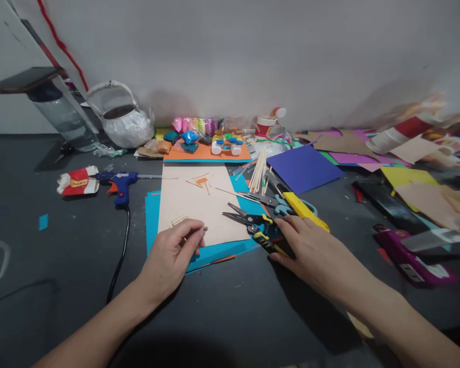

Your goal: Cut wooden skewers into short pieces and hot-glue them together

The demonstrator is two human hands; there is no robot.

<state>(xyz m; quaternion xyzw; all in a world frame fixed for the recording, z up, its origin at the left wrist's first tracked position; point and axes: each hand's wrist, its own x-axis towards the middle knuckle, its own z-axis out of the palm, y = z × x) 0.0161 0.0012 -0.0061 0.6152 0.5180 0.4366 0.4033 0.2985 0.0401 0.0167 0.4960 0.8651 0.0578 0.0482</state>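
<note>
My right hand (304,248) is around the yellow-and-black handles of a pair of snips (251,220), whose pointed blades are spread apart and aim left over the cream sheet. My left hand (178,250) rests at the lower edge of the cream sheet (195,199), fingers curled and thumb against them; whatever is between them is hidden. Short cut pieces of wooden stick (179,221) lie just behind its knuckles. Farther back on the sheet are orange paper scraps (202,181). Blue sheets (152,214) stick out underneath.
Beside the snips lie grey-blue scissors (260,198) and a yellow box cutter (304,210). Wooden sticks (258,174) are bundled behind them. A blue glue gun (121,186) with a cord sits left, near a clear bottle (67,120). A purple power strip (410,255) is at right.
</note>
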